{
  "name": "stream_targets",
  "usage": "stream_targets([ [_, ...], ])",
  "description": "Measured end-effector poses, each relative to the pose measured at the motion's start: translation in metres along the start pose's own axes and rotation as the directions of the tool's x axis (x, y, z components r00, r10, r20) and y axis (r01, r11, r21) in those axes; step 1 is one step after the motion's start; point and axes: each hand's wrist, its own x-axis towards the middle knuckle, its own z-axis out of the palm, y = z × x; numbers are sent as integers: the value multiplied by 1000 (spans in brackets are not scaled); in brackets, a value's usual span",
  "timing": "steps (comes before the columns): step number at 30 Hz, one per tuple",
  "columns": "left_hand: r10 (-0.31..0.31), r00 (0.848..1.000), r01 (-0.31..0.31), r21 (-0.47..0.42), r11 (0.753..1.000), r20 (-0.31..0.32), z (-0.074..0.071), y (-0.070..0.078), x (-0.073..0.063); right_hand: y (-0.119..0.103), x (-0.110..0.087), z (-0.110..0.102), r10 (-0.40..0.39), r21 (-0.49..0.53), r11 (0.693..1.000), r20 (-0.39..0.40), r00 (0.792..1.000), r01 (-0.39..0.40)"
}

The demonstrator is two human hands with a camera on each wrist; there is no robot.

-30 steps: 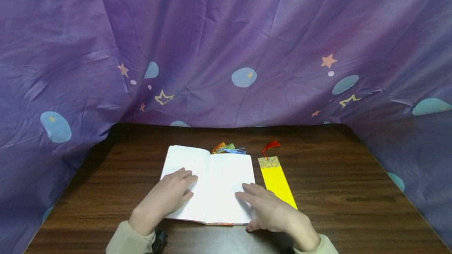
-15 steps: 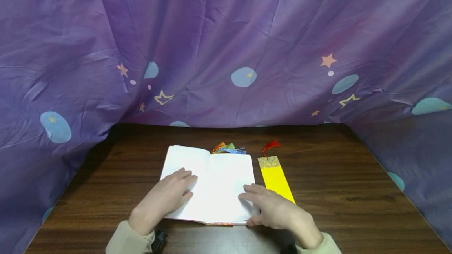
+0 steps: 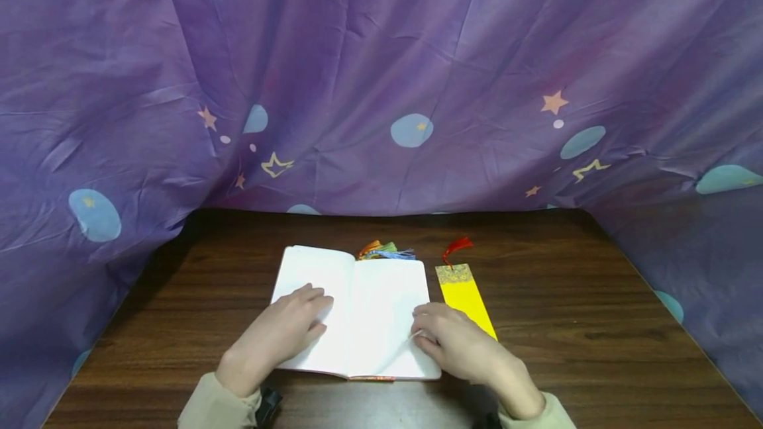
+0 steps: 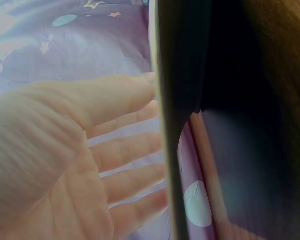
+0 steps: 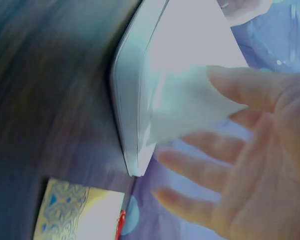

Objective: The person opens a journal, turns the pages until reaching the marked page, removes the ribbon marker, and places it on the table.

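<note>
Had the book (image 3: 369, 296) open beneath the left hand (image 3: 285, 324) and right hand (image 3: 450, 343); pinched one lifted page (image 5: 189, 105) with the right, not yet turned; rested the left opposite, fingers extended; had the yellow bookmark (image 3: 467, 302) outside, beyond the right.

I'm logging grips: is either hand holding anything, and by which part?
The right hand pinches a lifted page of the open book by its near outer corner; the left hand holds nothing.

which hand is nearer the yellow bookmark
Right: the right hand is close beside the yellow bookmark, pinching a page; the left hand rests farther off on the open book's left page.
</note>
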Motion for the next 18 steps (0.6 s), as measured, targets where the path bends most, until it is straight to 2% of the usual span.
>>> stream_targets([
  [3,24,1000,-23,10,1000,-19,0,-1,0,-6,4,2,51,14,999,-158,986,-50],
  [5,38,999,-37,23,999,-35,-1,-2,0,-10,7,3,98,71,994,-245,965,-83],
  [8,45,998,-43,40,998,-47,-3,-3,-1,-18,13,5,148,165,982,-333,931,-97],
  [11,43,998,-41,39,998,-50,-5,-4,-3,-28,19,8,190,264,960,-366,911,-94],
  [13,46,997,-43,41,998,-64,-7,-5,-3,-35,23,10,210,331,940,-364,907,-84],
  [15,44,995,-40,47,998,-85,-9,-7,-4,-42,27,12,221,394,916,-350,911,-71],
  [18,32,992,-24,62,998,-126,-12,-10,-6,-53,33,14,225,465,883,-304,926,-62],
])
